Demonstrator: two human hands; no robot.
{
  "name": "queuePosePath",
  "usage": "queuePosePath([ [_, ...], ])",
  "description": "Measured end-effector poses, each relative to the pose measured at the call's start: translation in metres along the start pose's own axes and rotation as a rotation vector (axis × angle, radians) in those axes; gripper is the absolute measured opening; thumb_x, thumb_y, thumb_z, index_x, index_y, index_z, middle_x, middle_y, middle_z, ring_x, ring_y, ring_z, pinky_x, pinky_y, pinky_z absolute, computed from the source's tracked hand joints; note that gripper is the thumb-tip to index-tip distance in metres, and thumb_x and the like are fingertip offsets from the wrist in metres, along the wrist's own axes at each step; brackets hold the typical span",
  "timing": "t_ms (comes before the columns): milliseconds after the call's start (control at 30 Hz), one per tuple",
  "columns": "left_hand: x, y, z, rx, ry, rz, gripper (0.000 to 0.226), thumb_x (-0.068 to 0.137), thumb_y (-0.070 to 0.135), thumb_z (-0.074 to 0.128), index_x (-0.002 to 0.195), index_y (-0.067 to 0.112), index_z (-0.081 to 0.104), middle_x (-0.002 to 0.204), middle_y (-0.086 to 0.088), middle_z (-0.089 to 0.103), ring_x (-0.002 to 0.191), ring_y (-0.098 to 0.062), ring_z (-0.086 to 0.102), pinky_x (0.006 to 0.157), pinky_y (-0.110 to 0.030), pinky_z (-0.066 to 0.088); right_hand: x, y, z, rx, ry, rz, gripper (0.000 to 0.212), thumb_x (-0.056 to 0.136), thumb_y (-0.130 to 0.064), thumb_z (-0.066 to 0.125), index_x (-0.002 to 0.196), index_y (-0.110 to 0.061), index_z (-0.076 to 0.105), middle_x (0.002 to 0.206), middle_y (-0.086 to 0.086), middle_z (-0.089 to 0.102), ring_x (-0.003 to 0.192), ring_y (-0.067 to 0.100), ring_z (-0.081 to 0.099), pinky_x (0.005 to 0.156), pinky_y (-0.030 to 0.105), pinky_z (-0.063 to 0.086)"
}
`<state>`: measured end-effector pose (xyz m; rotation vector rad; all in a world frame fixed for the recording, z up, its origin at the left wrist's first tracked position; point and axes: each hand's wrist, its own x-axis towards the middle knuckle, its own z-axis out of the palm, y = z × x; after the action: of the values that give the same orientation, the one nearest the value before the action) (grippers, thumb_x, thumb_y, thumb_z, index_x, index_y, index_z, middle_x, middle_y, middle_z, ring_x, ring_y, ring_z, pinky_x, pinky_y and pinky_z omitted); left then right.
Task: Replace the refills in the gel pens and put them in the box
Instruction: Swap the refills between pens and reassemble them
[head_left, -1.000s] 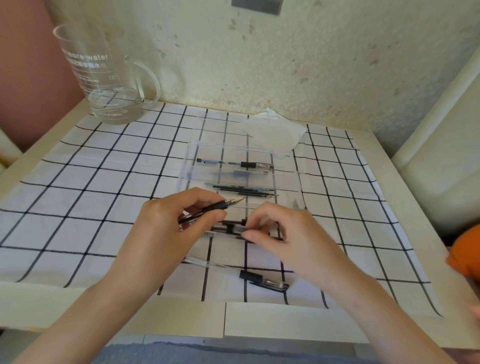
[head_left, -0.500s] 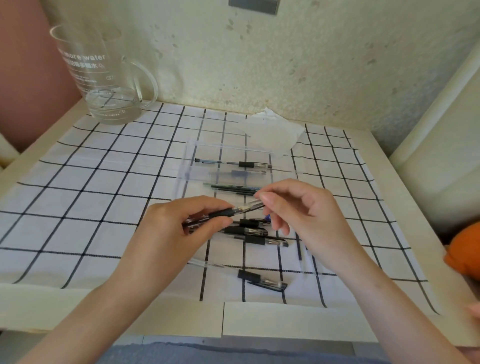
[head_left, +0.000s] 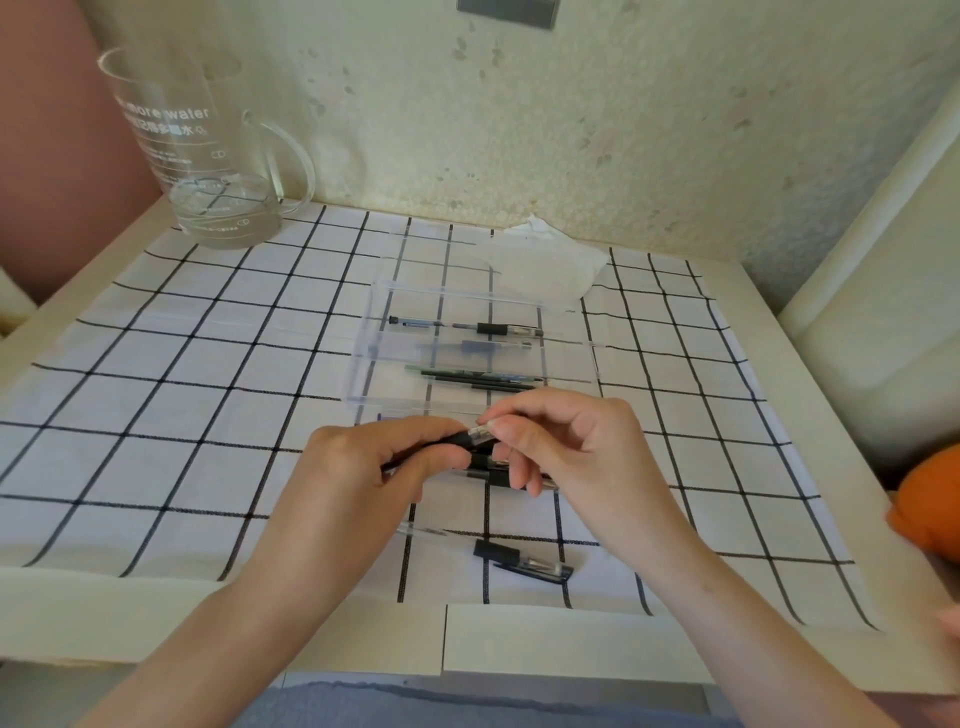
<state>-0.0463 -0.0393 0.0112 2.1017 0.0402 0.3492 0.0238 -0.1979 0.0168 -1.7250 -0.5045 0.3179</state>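
My left hand (head_left: 363, 467) grips a gel pen (head_left: 465, 439) by its black grip section. My right hand (head_left: 566, 447) pinches the clear cap at that pen's front end. Under my hands lie more pens (head_left: 493, 475), partly hidden. Nearer to me rests a gel pen with a clear barrel (head_left: 519, 558). Behind my hands stands the clear plastic box (head_left: 363, 374), open. It holds one pen (head_left: 467, 327) at the back, a blue-tinted pen (head_left: 483, 345) in the middle and several dark refills (head_left: 478, 379) at the front.
A glass jug (head_left: 208, 156) with a little water stands at the table's back left. A crumpled white tissue (head_left: 545, 270) lies behind the box. An orange object (head_left: 930, 504) sits off the right edge. A checked cloth (head_left: 156, 389) covers the table.
My right hand lifted from the pens on the cloth and brought a clear cap onto the tip of the pen in my left hand. The left hand stayed almost still.
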Motion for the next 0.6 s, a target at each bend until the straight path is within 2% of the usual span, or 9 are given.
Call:
queuePosePath([
  [167,0.004,0.0,-0.005,0.006,-0.047,-0.04,0.025,0.079,0.017,0.067,0.079,0.042,0.064,0.056,0.028,0.06,0.05,0.003,0.054,0.048,-0.002,0.036,0.0,-0.001,0.008,0.002,0.026,0.002,0.012,0.091,-0.01,0.058,0.088,-0.012,0.069,0.061,-0.004,0.063,0.052,0.008,0.055,0.049,0.02,0.045],
  [233,0.007,-0.002,-0.007,0.003,-0.075,-0.053,0.016,0.077,0.032,0.065,0.085,0.045,0.064,0.067,0.022,0.066,0.062,0.002,0.061,0.052,-0.004,0.041,0.004,-0.004,0.003,-0.037,0.002,0.016,0.011,0.09,-0.011,0.058,0.09,-0.012,0.069,0.065,0.0,0.066,0.052,0.009,0.057,0.048,0.021,0.046],
  [300,0.007,-0.005,-0.009,0.017,-0.089,-0.071,0.026,0.069,0.051,0.059,0.095,0.05,0.059,0.075,0.017,0.068,0.077,0.002,0.063,0.063,-0.004,0.044,0.01,-0.01,-0.011,-0.096,0.023,0.017,0.011,0.089,-0.015,0.059,0.091,-0.015,0.07,0.068,0.0,0.068,0.054,0.006,0.057,0.049,0.019,0.047],
  [367,0.006,-0.01,-0.009,0.053,-0.098,-0.104,0.04,0.064,0.062,0.05,0.103,0.052,0.052,0.08,0.021,0.066,0.086,0.006,0.058,0.069,0.0,0.041,0.018,-0.016,-0.033,-0.094,0.129,-0.005,0.013,0.09,-0.016,0.057,0.091,-0.015,0.07,0.066,-0.001,0.067,0.054,0.004,0.055,0.05,0.017,0.047],
  [433,0.005,-0.013,-0.009,0.085,-0.1,-0.111,0.044,0.063,0.064,0.046,0.105,0.049,0.051,0.083,0.025,0.064,0.088,0.01,0.055,0.069,0.003,0.039,0.024,-0.017,-0.054,-0.045,0.276,-0.048,0.016,0.092,-0.014,0.055,0.087,-0.016,0.069,0.061,-0.004,0.065,0.052,0.005,0.054,0.049,0.018,0.045],
  [533,0.003,-0.015,-0.009,0.127,-0.125,-0.069,0.04,0.067,0.062,0.046,0.102,0.045,0.054,0.083,0.024,0.063,0.088,0.01,0.055,0.07,0.0,0.04,0.035,-0.014,-0.071,0.012,0.409,-0.076,0.018,0.094,-0.014,0.054,0.085,-0.017,0.069,0.063,-0.005,0.064,0.054,0.008,0.053,0.05,0.02,0.044],
  [600,-0.001,-0.014,-0.005,0.181,-0.229,-0.001,0.034,0.071,0.065,0.045,0.097,0.047,0.055,0.082,0.026,0.062,0.09,0.01,0.053,0.076,-0.005,0.041,0.041,-0.009,-0.073,0.016,0.414,-0.069,0.017,0.095,-0.014,0.053,0.088,-0.015,0.068,0.068,-0.001,0.064,0.056,0.008,0.055,0.052,0.019,0.045],
])
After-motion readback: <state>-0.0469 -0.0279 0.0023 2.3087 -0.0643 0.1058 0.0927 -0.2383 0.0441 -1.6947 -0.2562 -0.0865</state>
